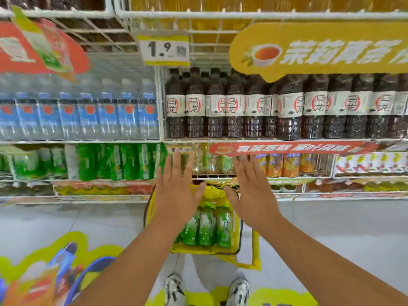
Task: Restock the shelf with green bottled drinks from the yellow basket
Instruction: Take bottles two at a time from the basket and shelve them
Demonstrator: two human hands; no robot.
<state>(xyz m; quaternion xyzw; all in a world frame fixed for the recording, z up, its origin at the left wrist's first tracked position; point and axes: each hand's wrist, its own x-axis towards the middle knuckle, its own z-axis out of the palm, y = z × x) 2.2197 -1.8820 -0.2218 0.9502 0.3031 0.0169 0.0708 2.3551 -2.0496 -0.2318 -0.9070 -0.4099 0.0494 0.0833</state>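
Head view: my left hand [176,193] and right hand [251,195] hover flat, fingers straight, empty. Green bottles [205,226] lie in the yellow basket [235,244], caps toward the shelf [212,178].

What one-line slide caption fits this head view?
Both open hands, left hand and right hand, hover above green bottles in the yellow basket.

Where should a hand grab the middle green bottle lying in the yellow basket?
Judging by pose: the middle green bottle lies flat between two others in the yellow basket, sides blocked. Probably come from above and grip the narrower neck end, toward the shelf.
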